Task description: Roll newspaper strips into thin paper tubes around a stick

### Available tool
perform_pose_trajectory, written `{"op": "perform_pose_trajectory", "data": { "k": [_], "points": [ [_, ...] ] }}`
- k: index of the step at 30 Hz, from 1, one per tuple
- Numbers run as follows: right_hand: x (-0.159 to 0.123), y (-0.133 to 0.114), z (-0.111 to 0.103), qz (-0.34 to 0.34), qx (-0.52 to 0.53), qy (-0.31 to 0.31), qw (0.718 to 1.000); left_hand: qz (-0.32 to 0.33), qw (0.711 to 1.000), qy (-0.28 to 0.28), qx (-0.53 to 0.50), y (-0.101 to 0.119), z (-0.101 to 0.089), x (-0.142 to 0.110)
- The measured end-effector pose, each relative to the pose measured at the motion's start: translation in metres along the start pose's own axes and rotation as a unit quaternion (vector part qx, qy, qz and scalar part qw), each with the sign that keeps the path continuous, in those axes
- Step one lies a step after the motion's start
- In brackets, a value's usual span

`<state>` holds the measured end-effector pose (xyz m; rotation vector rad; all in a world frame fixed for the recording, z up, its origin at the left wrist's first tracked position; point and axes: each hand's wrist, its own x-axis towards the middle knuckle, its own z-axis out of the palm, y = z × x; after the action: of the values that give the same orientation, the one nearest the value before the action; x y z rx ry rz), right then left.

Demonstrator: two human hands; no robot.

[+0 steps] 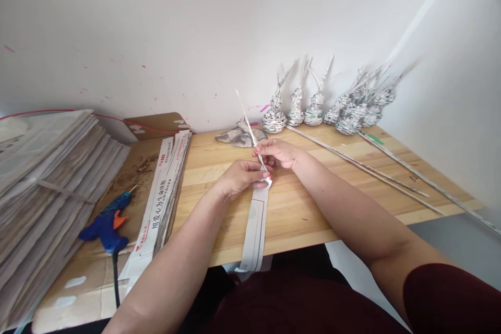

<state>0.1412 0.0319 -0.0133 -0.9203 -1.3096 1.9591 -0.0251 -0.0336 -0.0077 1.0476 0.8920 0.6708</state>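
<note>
A newspaper strip (pixel 254 224) runs from the table's front edge up to my hands, where its upper part is rolled into a thin paper tube (pixel 246 117) that slants up and to the left. My left hand (pixel 243 176) is closed, pinching the strip where flat paper turns into roll. Just above it, my right hand (pixel 278 153) pinches the rolled tube between thumb and fingers. The lower end of the strip hangs over the edge toward my lap. Behind the tube lies a crumpled grey cloth (pixel 238 136).
Several woven paper gourd shapes (pixel 274 119) stand along the wall. Long paper rods (pixel 364 166) lie on the right of the wooden table (pixel 297 214). To the left are a blue glue gun (pixel 105 224), a pile of paper strips (pixel 160 198) and a tied newspaper stack (pixel 50 188).
</note>
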Motion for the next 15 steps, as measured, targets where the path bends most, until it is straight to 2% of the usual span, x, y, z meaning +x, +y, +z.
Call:
{"op": "perform_pose_trajectory", "data": {
  "k": [7, 15],
  "points": [
    [-0.001, 0.000, -0.001, -0.004, -0.022, -0.002, 1.000, 0.004, 1.000, 0.017, 0.017, 0.001, 0.003, -0.001],
    [-0.002, -0.002, 0.009, -0.007, -0.018, 0.049, 0.999, -0.002, 1.000, 0.015, 0.026, -0.001, 0.001, 0.000]
  ]
}}
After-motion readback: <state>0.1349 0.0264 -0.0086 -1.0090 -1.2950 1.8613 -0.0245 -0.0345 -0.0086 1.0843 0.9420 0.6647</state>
